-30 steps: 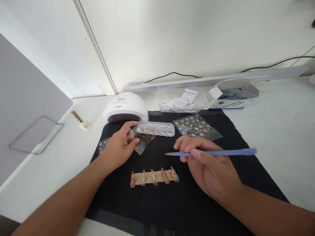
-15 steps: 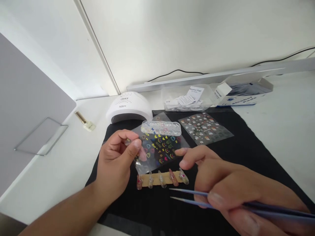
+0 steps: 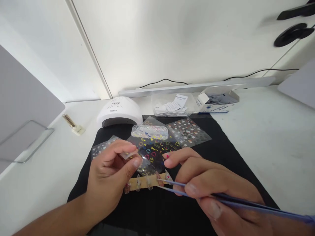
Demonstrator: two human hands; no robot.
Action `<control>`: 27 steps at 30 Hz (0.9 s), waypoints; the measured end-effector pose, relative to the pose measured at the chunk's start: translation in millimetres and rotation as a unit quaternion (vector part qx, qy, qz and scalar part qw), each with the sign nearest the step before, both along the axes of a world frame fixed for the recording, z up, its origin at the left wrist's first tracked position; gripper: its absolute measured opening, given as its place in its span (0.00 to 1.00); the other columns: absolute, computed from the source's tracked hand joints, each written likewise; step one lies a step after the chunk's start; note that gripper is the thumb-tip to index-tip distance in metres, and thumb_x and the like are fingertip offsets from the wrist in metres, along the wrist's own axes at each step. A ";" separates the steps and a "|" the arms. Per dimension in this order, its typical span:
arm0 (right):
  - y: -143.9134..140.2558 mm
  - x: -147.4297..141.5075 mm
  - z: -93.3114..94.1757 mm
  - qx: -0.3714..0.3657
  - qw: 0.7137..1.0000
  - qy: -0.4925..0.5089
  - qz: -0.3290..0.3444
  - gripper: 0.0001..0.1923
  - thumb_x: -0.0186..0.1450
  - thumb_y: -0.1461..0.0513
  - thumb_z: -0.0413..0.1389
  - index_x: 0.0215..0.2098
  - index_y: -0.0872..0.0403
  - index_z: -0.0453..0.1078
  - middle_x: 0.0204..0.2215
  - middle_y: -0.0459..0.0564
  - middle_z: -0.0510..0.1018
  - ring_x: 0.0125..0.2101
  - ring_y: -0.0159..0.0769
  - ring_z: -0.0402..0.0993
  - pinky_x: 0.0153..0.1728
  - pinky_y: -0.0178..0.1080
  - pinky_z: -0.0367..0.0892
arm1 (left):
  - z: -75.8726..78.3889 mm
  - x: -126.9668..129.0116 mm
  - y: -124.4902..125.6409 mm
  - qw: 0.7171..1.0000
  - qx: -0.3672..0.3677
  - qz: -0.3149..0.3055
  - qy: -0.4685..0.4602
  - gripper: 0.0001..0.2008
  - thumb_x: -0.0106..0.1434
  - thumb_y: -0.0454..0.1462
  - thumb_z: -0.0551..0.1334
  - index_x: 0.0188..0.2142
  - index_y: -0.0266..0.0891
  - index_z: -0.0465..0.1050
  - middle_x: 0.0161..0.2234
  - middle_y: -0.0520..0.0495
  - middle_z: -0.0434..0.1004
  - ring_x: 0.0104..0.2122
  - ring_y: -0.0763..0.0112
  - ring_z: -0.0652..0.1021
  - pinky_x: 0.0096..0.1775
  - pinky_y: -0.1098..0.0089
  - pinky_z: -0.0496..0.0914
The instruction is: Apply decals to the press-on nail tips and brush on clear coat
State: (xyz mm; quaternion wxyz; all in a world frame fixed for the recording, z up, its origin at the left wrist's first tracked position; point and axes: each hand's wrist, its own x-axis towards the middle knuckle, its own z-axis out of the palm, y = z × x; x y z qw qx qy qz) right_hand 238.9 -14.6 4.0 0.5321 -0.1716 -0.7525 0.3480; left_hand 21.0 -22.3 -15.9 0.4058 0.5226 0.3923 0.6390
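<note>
Left hand [image 3: 108, 178] pinches a clear sticker sheet [image 3: 154, 152] by its corner, just above the black mat [image 3: 221, 157]. Right hand [image 3: 216, 190], at 4 o'clock, grips blue tweezers [image 3: 209, 196], tips slightly apart, touching the nail-tip strip [image 3: 145, 182]. Rhinestone box [image 3: 149, 131] lies at 12 o'clock on the sheet.

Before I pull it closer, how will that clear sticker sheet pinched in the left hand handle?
Likely floppy: the sticker sheet is thin clear film, held only at its corner by the left hand. Probably very light and easily creased. One edge lies under the rhinestone box, so pulling may drag it.
</note>
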 end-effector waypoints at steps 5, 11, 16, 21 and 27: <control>3.5 -2.0 -3.5 0.009 1.000 0.019 -0.012 0.12 0.64 0.68 0.56 0.42 0.48 0.77 0.25 0.48 0.80 0.31 0.41 0.80 0.46 0.51 0.76 | -1.4 0.5 -1.1 1.000 0.001 0.002 0.024 0.13 0.60 0.28 0.70 0.40 0.49 0.82 0.35 0.52 0.76 0.33 0.76 0.77 0.34 0.79 0.75; 5.7 -3.8 -5.0 0.014 0.999 0.029 -0.036 0.14 0.63 0.69 0.56 0.41 0.48 0.78 0.25 0.48 0.81 0.32 0.43 0.80 0.47 0.53 0.76 | 0.2 -4.8 -1.2 0.998 0.034 -0.017 0.048 0.13 0.62 0.28 0.68 0.41 0.49 0.80 0.36 0.52 0.72 0.29 0.78 0.75 0.32 0.77 0.75; 4.7 -4.4 -6.4 0.006 0.999 0.021 -0.030 0.13 0.65 0.68 0.55 0.42 0.47 0.79 0.25 0.48 0.81 0.30 0.42 0.79 0.48 0.55 0.75 | 0.7 -7.3 -1.5 0.997 0.040 -0.026 0.060 0.15 0.62 0.25 0.67 0.41 0.49 0.80 0.39 0.51 0.72 0.34 0.77 0.76 0.34 0.78 0.75; 5.2 -6.0 -6.7 0.000 0.999 0.028 -0.024 0.12 0.66 0.67 0.55 0.43 0.48 0.78 0.26 0.48 0.81 0.29 0.39 0.78 0.48 0.54 0.75 | -0.6 -6.7 -1.0 0.996 0.042 -0.019 0.071 0.15 0.62 0.25 0.66 0.40 0.48 0.80 0.37 0.49 0.73 0.37 0.74 0.75 0.32 0.78 0.73; 6.5 -9.5 -11.1 -0.009 0.999 0.050 -0.019 0.13 0.67 0.66 0.55 0.43 0.48 0.80 0.25 0.48 0.81 0.30 0.41 0.78 0.45 0.52 0.75 | -1.6 -9.6 -1.1 0.992 0.061 -0.011 0.110 0.11 0.64 0.30 0.68 0.41 0.50 0.81 0.37 0.49 0.75 0.34 0.71 0.77 0.30 0.73 0.76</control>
